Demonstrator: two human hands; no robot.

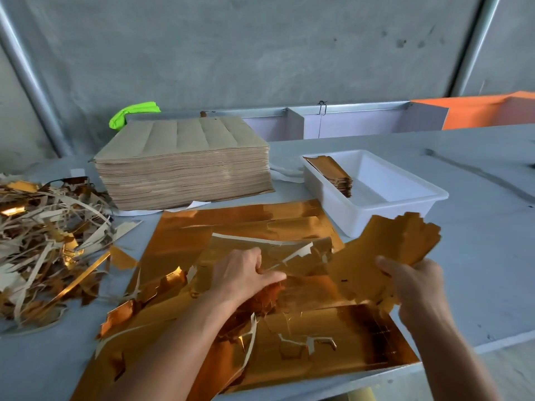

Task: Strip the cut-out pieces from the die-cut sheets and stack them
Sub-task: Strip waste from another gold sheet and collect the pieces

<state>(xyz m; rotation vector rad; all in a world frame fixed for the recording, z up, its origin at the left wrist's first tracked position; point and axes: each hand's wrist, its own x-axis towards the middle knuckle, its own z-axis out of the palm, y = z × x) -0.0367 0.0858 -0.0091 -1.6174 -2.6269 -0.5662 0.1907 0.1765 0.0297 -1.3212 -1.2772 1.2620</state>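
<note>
**Gold die-cut sheets being stripped at the near edge of the surface**

The left hand (246, 274) lies on the gold die-cut sheets (333, 334) spread across the near middle of the pale grey surface (477, 256). Its fingers curl over torn foil and a thin pale strip at the centre of the top sheet, thumb pointing right, so it grips or presses the loose material there; which of the two cannot be told.

The right hand (411, 282) is raised just right of the sheets, with its fingers and thumb closed round a bunch of gold cut-out pieces (396, 241). The bunch fans up and to the right, its ragged ends hanging near the front of a white tray (376, 209).

The tray sits to the far right of the sheets and holds a small stack of gold pieces (333, 172) leaning against its left wall.

Far of the sheets stands a tall pile of brown-backed sheets (185, 163), with a bright green object (130, 112) behind it. At the left edge, a tangled heap of waste strips (43, 241), gold and pale, covers the surface.
</note>
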